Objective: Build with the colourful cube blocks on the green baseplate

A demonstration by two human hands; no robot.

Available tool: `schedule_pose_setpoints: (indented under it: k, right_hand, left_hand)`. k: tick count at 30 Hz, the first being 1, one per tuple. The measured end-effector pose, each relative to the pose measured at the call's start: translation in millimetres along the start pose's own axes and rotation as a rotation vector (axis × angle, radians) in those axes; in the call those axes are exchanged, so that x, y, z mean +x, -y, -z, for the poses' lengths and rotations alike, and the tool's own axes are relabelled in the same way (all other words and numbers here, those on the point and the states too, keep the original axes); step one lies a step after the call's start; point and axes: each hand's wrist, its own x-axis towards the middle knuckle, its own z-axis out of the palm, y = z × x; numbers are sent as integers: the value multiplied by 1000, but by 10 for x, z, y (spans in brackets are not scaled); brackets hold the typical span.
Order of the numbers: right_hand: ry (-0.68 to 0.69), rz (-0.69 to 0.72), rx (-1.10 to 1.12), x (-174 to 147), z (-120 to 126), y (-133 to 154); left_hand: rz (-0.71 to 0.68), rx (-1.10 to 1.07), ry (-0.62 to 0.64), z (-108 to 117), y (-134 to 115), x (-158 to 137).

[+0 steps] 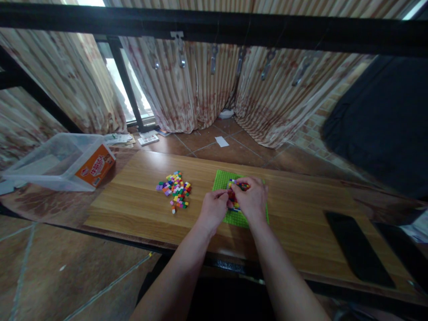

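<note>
A bright green studded baseplate (220,179) lies on the wooden table in front of me. Toy bricks (236,205) in red, yellow, blue and other colours stand on it, partly covered by my hands. My left hand (214,208) reaches in at the plate's left side, thumb and fingers pinched together against the bricks. From the right, my right hand (253,199) bends over the bricks, its thumb and fingertips closed close to the left fingertips. Whatever is between the fingers of either hand is too small and hidden to name. Left of the plate lies a loose pile of small coloured bricks (177,189).
A clear plastic bin (50,178) with an orange label stands at the table's left end. A black flat panel (357,247) lies at the right. A dark metal bar (214,24) with hanging clips crosses the top, before striped curtains (167,84).
</note>
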Motion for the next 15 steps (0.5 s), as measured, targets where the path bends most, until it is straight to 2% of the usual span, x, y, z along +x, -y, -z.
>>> schedule_pose_setpoints:
  k: [10, 12, 15]
  right_hand:
    - [33, -23, 0, 31, -45, 11]
    - [26, -2, 12, 26, -41, -6]
    - [24, 52, 60, 14, -4, -42]
  left_hand:
    - [26, 0, -11, -9, 13, 14]
    - [59, -69, 5, -5, -14, -9]
    - [122, -307, 4, 33, -87, -27]
